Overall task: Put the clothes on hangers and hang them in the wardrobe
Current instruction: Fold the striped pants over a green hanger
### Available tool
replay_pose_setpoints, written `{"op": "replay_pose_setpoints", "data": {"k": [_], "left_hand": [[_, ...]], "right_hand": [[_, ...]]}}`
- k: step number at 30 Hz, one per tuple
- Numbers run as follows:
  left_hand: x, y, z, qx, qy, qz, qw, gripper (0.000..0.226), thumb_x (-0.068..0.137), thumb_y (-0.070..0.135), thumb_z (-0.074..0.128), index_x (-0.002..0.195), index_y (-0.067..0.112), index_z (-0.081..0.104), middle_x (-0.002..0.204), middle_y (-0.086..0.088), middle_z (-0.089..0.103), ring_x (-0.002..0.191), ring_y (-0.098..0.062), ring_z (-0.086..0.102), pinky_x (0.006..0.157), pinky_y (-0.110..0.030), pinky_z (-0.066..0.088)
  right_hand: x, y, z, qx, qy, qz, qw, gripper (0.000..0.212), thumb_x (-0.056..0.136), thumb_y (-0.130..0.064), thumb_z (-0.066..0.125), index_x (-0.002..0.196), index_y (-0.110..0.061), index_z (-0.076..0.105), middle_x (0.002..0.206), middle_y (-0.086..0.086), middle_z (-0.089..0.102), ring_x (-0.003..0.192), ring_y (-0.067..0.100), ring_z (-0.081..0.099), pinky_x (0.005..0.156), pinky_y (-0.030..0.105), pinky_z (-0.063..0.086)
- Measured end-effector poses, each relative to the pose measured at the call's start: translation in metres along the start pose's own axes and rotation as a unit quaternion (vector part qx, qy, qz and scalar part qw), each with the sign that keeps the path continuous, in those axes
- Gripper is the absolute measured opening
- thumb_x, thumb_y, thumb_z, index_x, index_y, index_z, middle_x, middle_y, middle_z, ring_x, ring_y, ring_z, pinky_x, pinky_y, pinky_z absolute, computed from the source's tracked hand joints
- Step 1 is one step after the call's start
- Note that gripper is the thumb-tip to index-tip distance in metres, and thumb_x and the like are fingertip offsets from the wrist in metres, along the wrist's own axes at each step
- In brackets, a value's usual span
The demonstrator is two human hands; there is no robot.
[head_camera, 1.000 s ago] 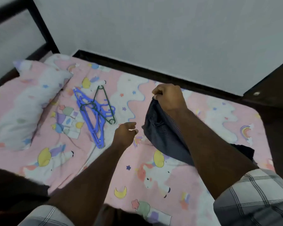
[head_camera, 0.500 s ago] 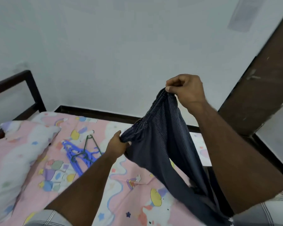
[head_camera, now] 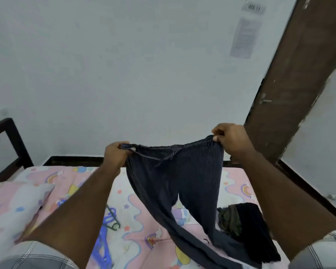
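Both hands are holding a pair of dark striped trousers [head_camera: 175, 171] up over the bed [head_camera: 136, 216], stretched out by the waistband. The left hand [head_camera: 115, 154] is pinching the left end of the waistband, its grip closed around the gathered cloth with the fingers curled in. The right hand [head_camera: 231, 138] is gripping the right end a little higher, thumb and fingers pinched on the edge of the fabric. The waistband is sagging slightly between the two hands, and a drawstring is dangling near its middle. The two legs are hanging down and trailing toward the near right, their lower ends lying on the bedsheet.

Just beside the trailing legs, on the right part of the bed, a dark bundle of other clothes [head_camera: 239, 220] is lying in a heap (one piece looks olive green, the rest black). Below the left forearm, blue hangers [head_camera: 103, 243] are lying flat on the sheet, with a dark green hanger [head_camera: 113, 218] resting across them; the arm is hiding part of the pile. A pillow [head_camera: 14, 202] in the same pink cartoon print is sitting at the left end of the bed. Behind the bed a pale wall [head_camera: 124, 74] is rising, and a brown door [head_camera: 291, 84] is standing at the right.
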State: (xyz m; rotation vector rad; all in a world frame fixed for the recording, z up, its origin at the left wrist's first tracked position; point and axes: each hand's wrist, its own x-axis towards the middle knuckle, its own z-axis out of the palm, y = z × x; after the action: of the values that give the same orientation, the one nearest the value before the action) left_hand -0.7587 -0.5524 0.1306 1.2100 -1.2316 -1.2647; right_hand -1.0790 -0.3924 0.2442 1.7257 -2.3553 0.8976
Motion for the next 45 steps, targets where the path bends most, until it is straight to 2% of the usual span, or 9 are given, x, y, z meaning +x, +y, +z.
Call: {"op": "replay_pose_setpoints", "data": {"k": [3,7,13,20,25,30,38,42,45], "left_hand": [[0.006,0.031,-0.005,0.014,0.007,0.065,0.998,0.020,0.078,0.005,0.083,0.083,0.022,0.074,0.073,0.002,0.071,0.066,-0.013,0.064,0.054,-0.021,0.052],[0.004,0.071,-0.006,0.007,0.025,0.116,0.993,0.020,0.081,0.005,0.081,0.083,0.024,0.074,0.077,0.005,0.070,0.064,-0.006,0.062,0.051,-0.013,0.047],[0.003,0.151,-0.007,-0.052,0.044,0.165,0.984,0.018,0.086,-0.003,0.073,0.092,0.014,0.067,0.086,-0.002,0.067,0.077,-0.016,0.064,0.071,-0.029,0.057],[0.003,0.218,-0.010,-0.085,0.028,0.205,0.975,0.019,0.087,0.002,0.074,0.098,0.015,0.066,0.096,-0.006,0.070,0.085,-0.020,0.068,0.078,-0.035,0.059],[0.002,0.202,-0.027,-0.131,-0.081,0.127,0.980,0.007,0.093,0.014,0.070,0.100,0.014,0.067,0.092,-0.007,0.075,0.080,-0.021,0.074,0.071,-0.035,0.061],[0.007,0.181,-0.026,-0.108,-0.064,0.117,0.985,0.012,0.093,0.001,0.066,0.099,0.011,0.068,0.093,-0.009,0.069,0.082,-0.023,0.069,0.073,-0.035,0.057],[0.016,0.170,-0.032,0.111,-0.085,0.156,0.978,0.029,0.092,-0.006,0.063,0.111,0.014,0.072,0.105,-0.011,0.071,0.091,-0.021,0.070,0.082,-0.028,0.056],[0.015,0.166,-0.031,0.232,-0.073,0.186,0.952,0.014,0.093,0.003,0.065,0.095,0.013,0.075,0.092,-0.009,0.075,0.085,-0.020,0.069,0.075,-0.031,0.056],[0.015,0.163,-0.030,0.246,-0.031,0.193,0.949,0.003,0.091,0.015,0.071,0.090,0.014,0.073,0.090,-0.009,0.073,0.087,-0.023,0.068,0.080,-0.036,0.054]], "right_hand": [[-0.004,0.004,0.003,-0.110,-0.073,-0.014,0.991,0.032,0.087,-0.008,0.074,0.119,-0.009,0.071,0.117,0.010,0.072,0.111,0.026,0.065,0.095,0.030,0.049],[0.001,-0.006,-0.001,-0.158,-0.091,0.004,0.983,0.018,0.088,-0.004,0.069,0.104,-0.012,0.074,0.109,0.010,0.073,0.101,0.028,0.066,0.087,0.035,0.054],[0.037,-0.051,-0.046,-0.026,0.100,-0.022,0.994,0.019,0.093,-0.005,0.056,0.107,-0.014,0.064,0.107,0.011,0.061,0.099,0.031,0.061,0.076,0.029,0.040],[0.066,-0.093,-0.109,0.112,0.246,-0.072,0.960,0.021,0.090,-0.010,0.064,0.108,-0.006,0.074,0.111,0.009,0.073,0.105,0.025,0.066,0.098,0.029,0.046],[0.058,-0.058,-0.096,0.139,0.157,0.001,0.978,0.012,0.087,-0.007,0.070,0.098,-0.011,0.074,0.093,0.001,0.070,0.093,0.021,0.067,0.081,0.025,0.048],[0.053,-0.033,-0.074,0.132,0.131,0.015,0.982,0.029,0.083,-0.016,0.080,0.110,-0.011,0.074,0.107,0.005,0.073,0.095,0.016,0.065,0.085,0.020,0.043],[0.055,-0.011,-0.063,0.076,0.092,0.006,0.993,0.010,0.090,-0.023,0.072,0.086,-0.015,0.072,0.083,-0.003,0.069,0.082,0.018,0.064,0.061,0.025,0.040],[0.055,-0.007,-0.058,0.101,0.101,0.002,0.990,0.002,0.091,-0.019,0.069,0.089,-0.018,0.068,0.086,-0.006,0.067,0.084,0.015,0.061,0.061,0.020,0.041],[0.054,-0.005,-0.056,0.118,0.097,-0.013,0.988,0.012,0.089,-0.017,0.073,0.100,-0.019,0.074,0.092,-0.006,0.068,0.091,0.014,0.063,0.078,0.026,0.049]]}}
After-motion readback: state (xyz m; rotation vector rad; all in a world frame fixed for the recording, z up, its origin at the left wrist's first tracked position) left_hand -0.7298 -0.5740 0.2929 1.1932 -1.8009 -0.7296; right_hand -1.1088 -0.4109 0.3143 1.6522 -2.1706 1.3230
